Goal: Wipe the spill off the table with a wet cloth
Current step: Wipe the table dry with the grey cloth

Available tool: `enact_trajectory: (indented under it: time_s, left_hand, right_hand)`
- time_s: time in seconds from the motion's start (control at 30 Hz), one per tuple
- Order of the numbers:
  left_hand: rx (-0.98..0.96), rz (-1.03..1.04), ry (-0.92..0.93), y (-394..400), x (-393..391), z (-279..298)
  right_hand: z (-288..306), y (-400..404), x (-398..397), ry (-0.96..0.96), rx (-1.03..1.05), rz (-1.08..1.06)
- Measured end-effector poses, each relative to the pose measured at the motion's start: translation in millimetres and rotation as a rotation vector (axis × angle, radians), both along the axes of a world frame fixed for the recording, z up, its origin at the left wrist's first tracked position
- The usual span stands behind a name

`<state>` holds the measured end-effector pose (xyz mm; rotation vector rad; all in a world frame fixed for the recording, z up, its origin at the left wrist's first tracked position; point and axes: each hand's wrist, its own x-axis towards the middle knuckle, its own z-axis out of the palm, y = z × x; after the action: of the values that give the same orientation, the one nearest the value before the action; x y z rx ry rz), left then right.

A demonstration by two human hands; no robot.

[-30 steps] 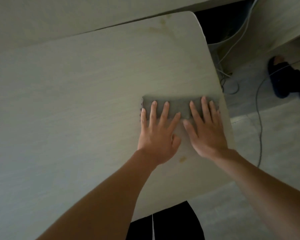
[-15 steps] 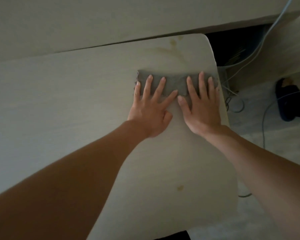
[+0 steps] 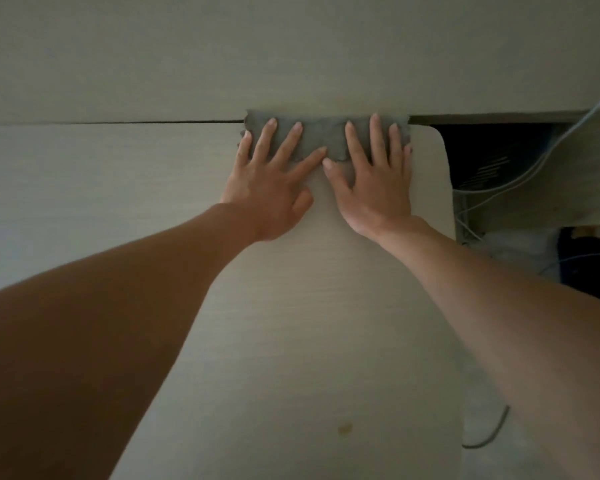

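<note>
Both arms extend forward over the table (image 3: 84, 188), forearms nearly straight and converging toward its far right corner. The left hand (image 3: 271, 188) lies palm down with fingers straight and spread; its four fingertips press flat on the grey cloth (image 3: 323, 133), while its thumb rests on the bare tabletop. The right hand (image 3: 374, 188) lies palm down just beside it, fingers straight and close together, also pressing the cloth; its thumb tip meets the left index fingertip at the cloth's near edge. Neither hand curls round the cloth: both hold it down with flat, extended fingers.

The cloth lies as a flattened strip along the table's far edge, covering the seam with the adjoining surface (image 3: 291, 57). A small yellowish spot (image 3: 345, 427) remains on the tabletop near the person, well apart from the cloth. Cables (image 3: 520, 174) hang beyond the table's right edge.
</note>
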<state>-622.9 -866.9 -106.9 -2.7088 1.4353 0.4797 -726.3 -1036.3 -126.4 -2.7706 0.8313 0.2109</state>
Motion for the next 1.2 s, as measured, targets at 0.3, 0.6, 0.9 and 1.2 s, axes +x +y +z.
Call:
enact_trajectory:
  time_s: [0.3, 0.6, 0.9, 1.2]
  left_hand:
    - [-0.166, 0.123, -0.023, 15.8, 29.0, 1.7]
    - [-0.268, 0.376, -0.082, 20.8, 61.3, 20.9]
    - [-0.47, 0.696, 0.056, 72.2, 54.0, 44.2]
    - [-0.599, 1.339, 0.725, 143.2, 46.5, 72.8]
  right_hand:
    - [-1.7, 5.6, 28.8, -0.002, 0.04, 0.071]
    - [5.5, 33.3, 52.6, -0.099, 0.076, 0.112]
    - [24.3, 80.1, 92.3, -0.178, 0.073, 0.234]
    - [64.4, 110.2, 82.1, -0.092, 0.553, 0.23]
